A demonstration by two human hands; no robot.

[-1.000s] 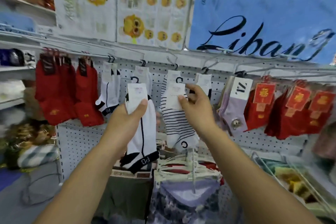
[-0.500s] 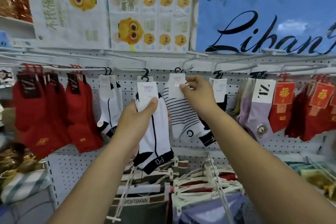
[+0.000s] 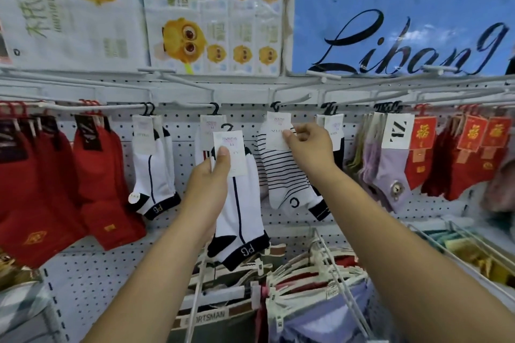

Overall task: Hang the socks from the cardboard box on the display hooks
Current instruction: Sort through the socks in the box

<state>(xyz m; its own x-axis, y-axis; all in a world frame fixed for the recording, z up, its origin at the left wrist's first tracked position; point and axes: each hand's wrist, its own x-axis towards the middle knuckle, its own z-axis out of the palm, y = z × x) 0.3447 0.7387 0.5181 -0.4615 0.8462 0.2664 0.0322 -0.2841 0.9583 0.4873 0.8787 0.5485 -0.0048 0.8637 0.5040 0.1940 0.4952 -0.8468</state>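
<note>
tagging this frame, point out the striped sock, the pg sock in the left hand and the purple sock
striped sock [image 3: 281, 175], head view, striped middle
held pg sock [image 3: 250, 211], head view, white foot
purple sock [image 3: 390, 170], head view, plain body

One head-worn wide-angle view, facing the pegboard [image 3: 92, 281] head-on at close range. Hooks [image 3: 295, 100] cross mid-frame; left hand [image 3: 209, 178] and right hand [image 3: 309, 147] rise from the bottom edge.

left hand [image 3: 207, 175] grips white sock [image 3: 242, 211] | right hand [image 3: 309, 147] pinches card [image 3: 276, 131] of striped sock [image 3: 284, 178]
</note>
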